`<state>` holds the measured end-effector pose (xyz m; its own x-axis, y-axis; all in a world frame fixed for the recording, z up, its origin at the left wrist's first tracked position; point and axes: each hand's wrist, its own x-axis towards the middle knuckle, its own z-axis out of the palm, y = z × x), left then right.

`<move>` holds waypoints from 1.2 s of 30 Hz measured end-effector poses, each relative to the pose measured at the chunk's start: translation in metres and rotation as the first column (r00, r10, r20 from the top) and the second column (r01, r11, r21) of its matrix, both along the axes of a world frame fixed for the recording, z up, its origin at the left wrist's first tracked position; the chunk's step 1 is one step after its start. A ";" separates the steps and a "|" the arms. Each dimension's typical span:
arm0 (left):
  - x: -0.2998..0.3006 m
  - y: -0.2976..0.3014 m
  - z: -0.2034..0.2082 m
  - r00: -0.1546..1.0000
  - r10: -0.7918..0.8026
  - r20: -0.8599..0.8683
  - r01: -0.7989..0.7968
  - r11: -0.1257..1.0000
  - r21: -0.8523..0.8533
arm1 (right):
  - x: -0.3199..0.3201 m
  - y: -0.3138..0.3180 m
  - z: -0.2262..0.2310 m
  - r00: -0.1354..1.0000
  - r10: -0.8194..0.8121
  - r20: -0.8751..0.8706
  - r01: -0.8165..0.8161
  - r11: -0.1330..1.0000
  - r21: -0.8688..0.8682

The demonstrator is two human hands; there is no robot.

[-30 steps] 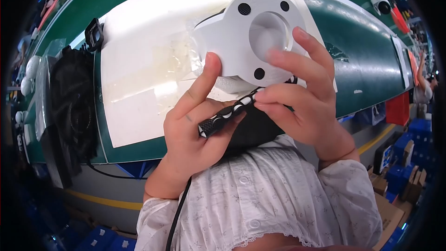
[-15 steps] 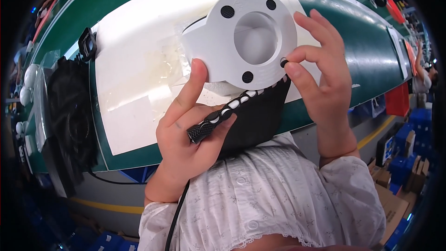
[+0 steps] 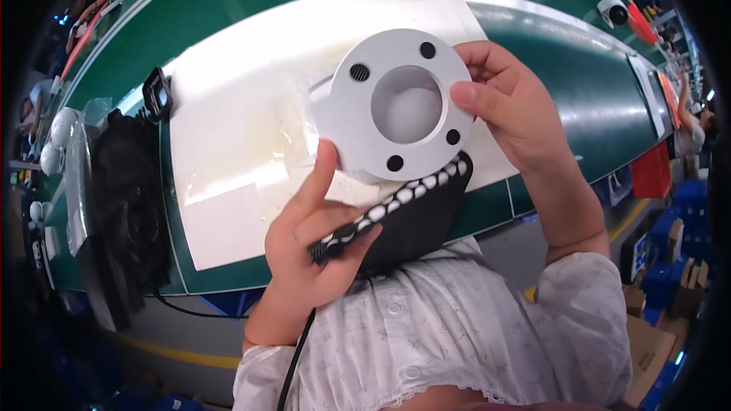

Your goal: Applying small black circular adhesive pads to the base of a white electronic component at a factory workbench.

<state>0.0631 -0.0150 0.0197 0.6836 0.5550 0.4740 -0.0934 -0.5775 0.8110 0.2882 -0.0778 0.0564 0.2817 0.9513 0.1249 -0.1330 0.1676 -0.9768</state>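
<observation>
A white ring-shaped plastic base (image 3: 354,125) is held up over the table, its wide round hole facing me. Several round black pads (image 3: 453,137) sit spaced around its ring. My left hand (image 3: 304,240) is closed, with its thumb along the base's left edge. Between its lower fingers is a black strip of die-cut pads (image 3: 403,196) with a row of punched-out holes, partly hidden by the fingers. Below that strip hangs a dark sheet (image 3: 415,236). My right hand (image 3: 518,110) grips the base's right rim, thumb on the front and fingers behind.
A white board (image 3: 221,167) lies on the green table (image 3: 575,68), with clear plastic film (image 3: 285,133) on it. To the left are a black bracket-like part (image 3: 158,93) and a black bag (image 3: 129,198). A white device (image 3: 613,11) stands at far right.
My right hand has gone from pinching a small black pad at the lower right of the ring to gripping the right rim. That pad now lies on the ring. The base sits lower in view.
</observation>
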 end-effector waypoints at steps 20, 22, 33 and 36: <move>-0.020 0.009 0.001 0.996 0.000 -0.089 -0.029 0.945 -0.325 | 0.090 0.274 -0.085 -0.389 -0.476 0.788 0.012 0.853 0.521; -0.017 0.010 -0.002 0.995 -0.012 -0.097 -0.023 0.937 -0.348 | 0.091 0.263 -0.087 -0.387 -0.339 0.857 0.067 0.917 0.393; -0.010 0.008 -0.005 1.000 0.016 -0.019 -0.021 0.956 -0.292 | 0.194 0.205 -0.094 -0.071 -0.097 0.993 0.758 0.642 0.116; -0.011 0.012 -0.006 0.998 -0.006 -0.067 -0.012 0.961 -0.278 | 0.224 0.199 -0.113 -0.004 -0.180 0.984 0.779 0.616 0.116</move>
<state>0.0523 -0.0034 0.0134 0.7065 0.6605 0.2541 -0.0322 -0.3287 0.9439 0.5120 0.1213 -0.0562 0.6615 0.6313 0.4049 0.7438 -0.6214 -0.2463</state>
